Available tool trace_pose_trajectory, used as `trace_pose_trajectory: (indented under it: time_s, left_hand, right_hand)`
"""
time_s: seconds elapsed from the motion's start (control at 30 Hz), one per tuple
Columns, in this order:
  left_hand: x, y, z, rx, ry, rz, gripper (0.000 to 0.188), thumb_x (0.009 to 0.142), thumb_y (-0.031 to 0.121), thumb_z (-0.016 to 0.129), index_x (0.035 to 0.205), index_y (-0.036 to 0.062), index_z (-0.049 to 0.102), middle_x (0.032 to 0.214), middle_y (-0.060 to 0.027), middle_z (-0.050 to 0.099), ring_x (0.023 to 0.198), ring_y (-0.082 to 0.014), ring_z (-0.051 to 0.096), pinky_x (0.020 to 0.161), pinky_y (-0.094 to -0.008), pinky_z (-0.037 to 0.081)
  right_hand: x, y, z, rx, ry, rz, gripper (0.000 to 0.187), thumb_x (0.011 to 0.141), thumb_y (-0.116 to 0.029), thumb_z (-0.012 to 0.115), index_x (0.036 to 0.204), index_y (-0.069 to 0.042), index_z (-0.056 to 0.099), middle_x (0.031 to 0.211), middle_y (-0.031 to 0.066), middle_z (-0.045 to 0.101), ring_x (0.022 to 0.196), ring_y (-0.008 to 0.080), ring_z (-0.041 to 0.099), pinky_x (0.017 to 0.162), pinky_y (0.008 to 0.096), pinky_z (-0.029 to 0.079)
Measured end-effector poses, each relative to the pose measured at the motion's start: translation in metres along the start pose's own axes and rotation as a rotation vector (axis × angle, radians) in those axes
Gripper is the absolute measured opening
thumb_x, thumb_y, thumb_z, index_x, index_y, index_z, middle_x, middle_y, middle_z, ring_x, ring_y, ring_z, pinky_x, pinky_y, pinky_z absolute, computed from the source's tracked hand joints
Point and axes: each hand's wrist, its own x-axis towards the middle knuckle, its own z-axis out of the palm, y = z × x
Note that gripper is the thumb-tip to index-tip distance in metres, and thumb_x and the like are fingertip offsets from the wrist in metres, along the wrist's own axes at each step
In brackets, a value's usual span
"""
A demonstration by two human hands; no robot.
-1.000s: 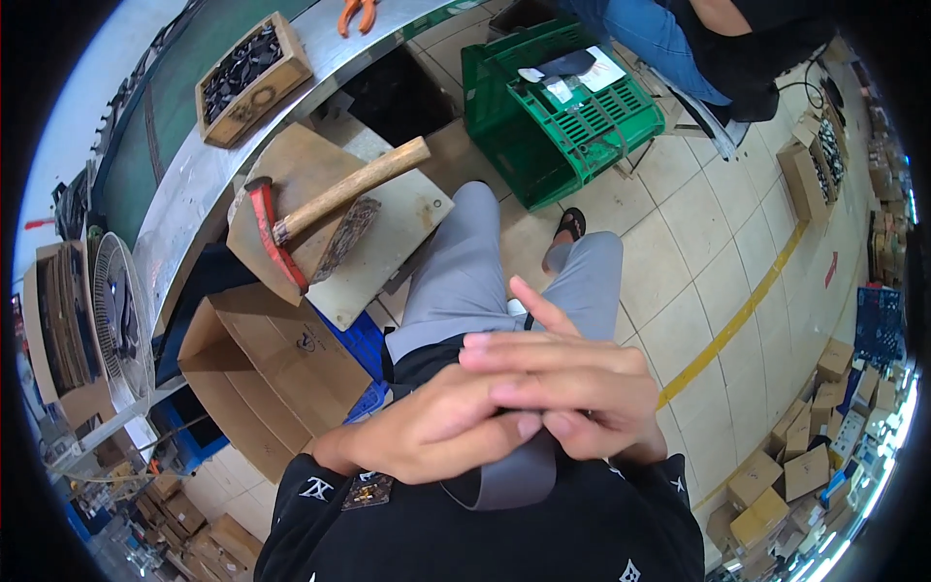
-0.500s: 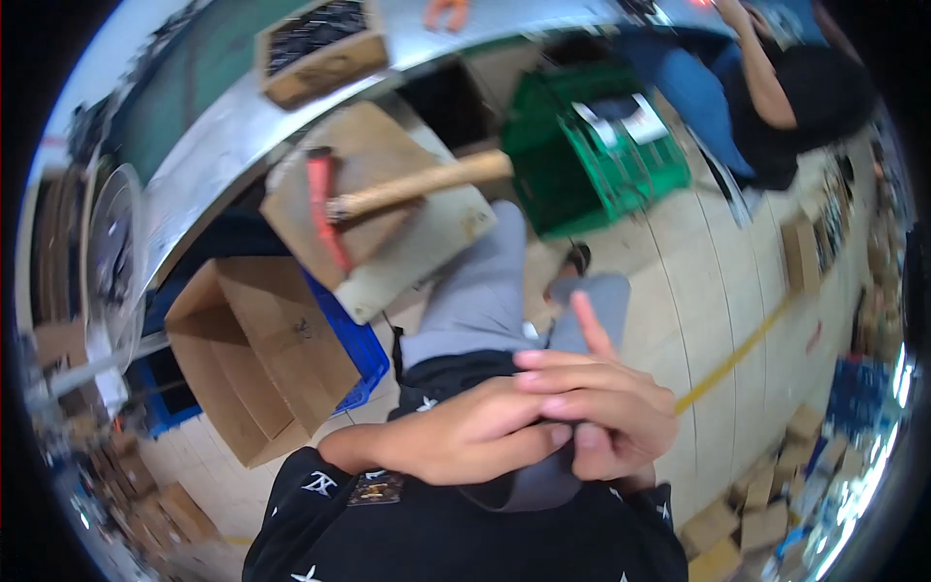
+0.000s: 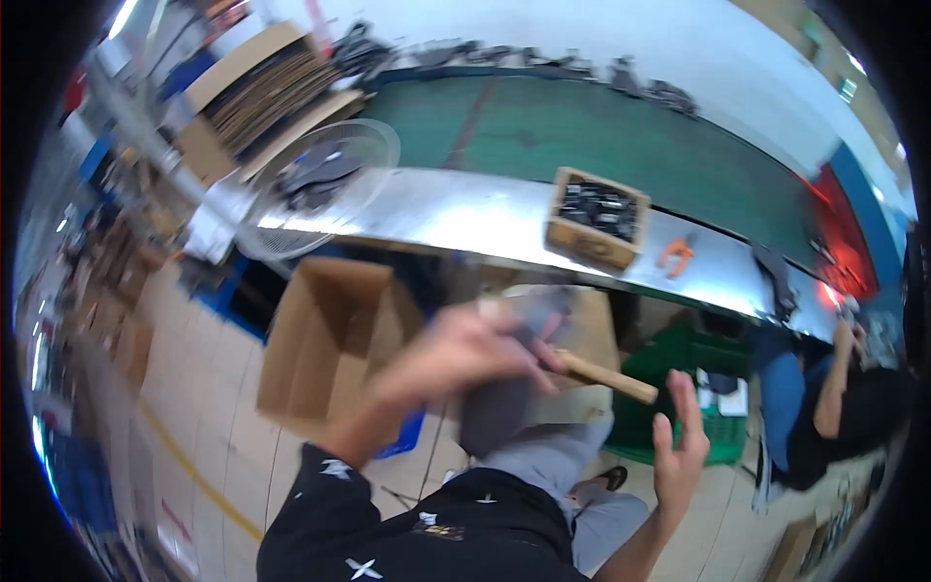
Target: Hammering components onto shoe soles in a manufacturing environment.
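Observation:
My left hand (image 3: pixel 451 354) is smeared by motion. It reaches over the low board-topped stand and closes on a soft, dark grey flat piece (image 3: pixel 492 412), whose exact kind is too blurred to tell. A hammer lies on the board (image 3: pixel 593 325); its wooden handle (image 3: pixel 611 378) points right, while its head is mostly covered by the left hand and the grey piece. To the right of the handle, my right hand (image 3: pixel 681 451) is raised with fingers apart, holding nothing.
An open cardboard box (image 3: pixel 325 339) stands left of the stand, a green crate (image 3: pixel 640 432) right of it. The metal-edged bench (image 3: pixel 465 209) bears a wooden box of small dark parts (image 3: pixel 596 213), orange-handled pliers (image 3: pixel 676 255) and a fan (image 3: pixel 320 189). A co-worker (image 3: pixel 824 407) sits at right.
My hands were together over my lap; now they are apart, the left moved forward over the stand with the grey piece. The view has swung left toward the bench.

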Motion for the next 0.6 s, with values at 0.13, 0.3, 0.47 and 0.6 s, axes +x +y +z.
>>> trace_pose_trajectory:
  time_s: [0.13, 0.3, 0.47, 0.6]
  left_hand:
    - [0.015, 0.007, -0.200, 0.173, 0.761, 0.311, 0.026, 0.095, 0.026, 0.062, 0.115, 0.0105, 0.067, 0.105, -0.0013, 0.067, 0.092, -0.0123, 0.061, 0.082, -0.0276, 0.047]
    - [-0.065, -0.025, -0.382, 0.597, 1.410, 0.421, 0.068, 0.097, 0.034, 0.062, 0.148, -0.0025, 0.037, 0.146, -0.0199, 0.046, 0.134, -0.0273, 0.046, 0.112, -0.0379, 0.034]
    - [-0.080, -0.107, -0.253, 0.434, 1.095, 0.288, 0.045, 0.103, 0.020, 0.053, 0.143, 0.0045, 0.045, 0.141, -0.0074, 0.053, 0.130, -0.0186, 0.047, 0.105, -0.0289, 0.037]
    - [-0.147, -0.123, -0.153, 0.642, 1.102, 0.169, 0.035, 0.100, 0.012, 0.058, 0.132, 0.0000, 0.056, 0.137, -0.0131, 0.057, 0.121, -0.0250, 0.056, 0.102, -0.0328, 0.045]
  right_hand:
    - [0.044, 0.066, -0.013, 0.158, 0.170, 0.146, 0.037, 0.097, -0.013, 0.060, 0.130, 0.005, 0.057, 0.115, 0.0178, 0.071, 0.106, 0.0218, 0.069, 0.088, 0.0309, 0.051]
    - [0.142, 0.181, -0.054, -0.069, 0.545, 0.109, 0.030, 0.093, -0.019, 0.064, 0.112, 0.004, 0.064, 0.094, 0.0213, 0.072, 0.090, 0.0298, 0.072, 0.081, 0.0357, 0.054]
    - [0.229, 0.277, -0.186, -0.420, 0.688, 0.241, 0.054, 0.087, -0.029, 0.064, 0.127, 0.006, 0.052, 0.116, 0.0308, 0.063, 0.110, 0.0477, 0.059, 0.096, 0.0500, 0.047]
    - [0.282, 0.301, -0.172, -0.625, 0.492, 0.538, 0.084, 0.085, -0.035, 0.070, 0.147, 0.004, 0.029, 0.139, 0.0249, 0.050, 0.133, 0.0437, 0.043, 0.105, 0.0568, 0.039]
